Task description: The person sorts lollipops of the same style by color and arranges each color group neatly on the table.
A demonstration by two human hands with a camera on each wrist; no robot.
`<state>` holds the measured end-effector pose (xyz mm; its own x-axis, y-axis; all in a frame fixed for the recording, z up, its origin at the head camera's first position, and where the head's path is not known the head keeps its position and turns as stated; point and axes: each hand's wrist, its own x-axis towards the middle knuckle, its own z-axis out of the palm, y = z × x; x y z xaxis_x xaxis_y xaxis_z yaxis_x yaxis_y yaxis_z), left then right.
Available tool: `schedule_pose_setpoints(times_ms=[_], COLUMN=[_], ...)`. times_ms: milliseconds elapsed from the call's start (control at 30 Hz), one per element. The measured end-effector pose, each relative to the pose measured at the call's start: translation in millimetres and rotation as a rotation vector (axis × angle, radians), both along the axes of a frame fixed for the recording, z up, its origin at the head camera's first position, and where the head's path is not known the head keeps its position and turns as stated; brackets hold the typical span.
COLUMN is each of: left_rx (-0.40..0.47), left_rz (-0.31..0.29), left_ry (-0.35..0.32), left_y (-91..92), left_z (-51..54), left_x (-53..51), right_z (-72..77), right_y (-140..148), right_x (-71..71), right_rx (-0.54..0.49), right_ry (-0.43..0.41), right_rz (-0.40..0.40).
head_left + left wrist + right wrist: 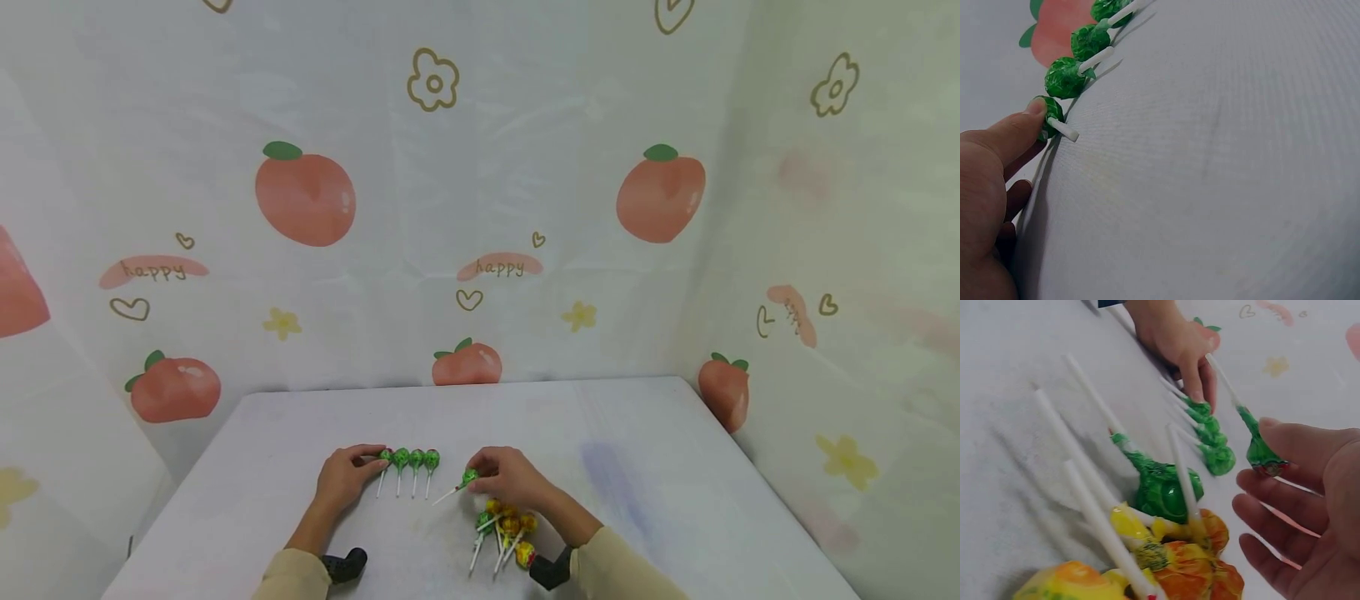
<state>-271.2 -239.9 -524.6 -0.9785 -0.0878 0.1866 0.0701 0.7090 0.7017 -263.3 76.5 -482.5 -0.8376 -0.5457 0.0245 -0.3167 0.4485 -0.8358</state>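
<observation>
My left hand (345, 479) pinches the head of the leftmost green lollipop (1054, 111) between thumb and finger. That lollipop lies at the end of a side-by-side row of several green lollipops (417, 458), sticks toward me. Right of the row, my right hand (516, 477) holds another green lollipop (1262, 449) by its wrapped head, its white stick pointing left. Just below the right hand is a loose pile of yellow-orange lollipops (510, 527), with one green lollipop (1166, 490) at its left side.
Everything lies on a white-covered table (510, 425). A patterned white curtain (480, 192) with fruit prints stands behind and at the sides. Black wrist straps (343, 567) are on both forearms, the right one close beside the pile.
</observation>
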Motion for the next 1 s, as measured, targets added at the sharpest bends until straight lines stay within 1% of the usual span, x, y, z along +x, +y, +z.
schedule_pose_setpoints(times_ms=[100,200,433,500,567,733,1000], left_rx=[-0.001,-0.005,-0.009,-0.005,-0.005,-0.014,-0.010], left_rz=[-0.004,-0.006,-0.010,-0.007,-0.007,-0.003,-0.008], left_ry=[0.004,0.008,0.013,0.013,0.014,0.009,0.014], left_y=[-0.1,-0.4,-1.0,-1.1,-1.4,-1.6,-1.7], left_z=[0.1,-0.5,-3.5,-3.8,-4.3,-5.8,-5.9], left_x=[0.3,0.1,-1.9,-2.1,-2.5,-3.7,-3.3], right_z=[-0.5,1.1,6.2,6.6,7.2,10.2,12.8], right_y=[1,1,0,-1,-1,-1,-1], right_x=[-2.8,-3.7,-3.0,-3.9,-5.0,-7.8,-12.7], right_rx=[-0.045,-0.114,-0.326,-0.371,-0.394,-0.410,-0.476], right_ry=[0.005,-0.013,-0.110,-0.131,-0.140,-0.144,-0.136], right_rz=[-0.016,-0.023,-0.042,-0.058,-0.078,-0.118,-0.083])
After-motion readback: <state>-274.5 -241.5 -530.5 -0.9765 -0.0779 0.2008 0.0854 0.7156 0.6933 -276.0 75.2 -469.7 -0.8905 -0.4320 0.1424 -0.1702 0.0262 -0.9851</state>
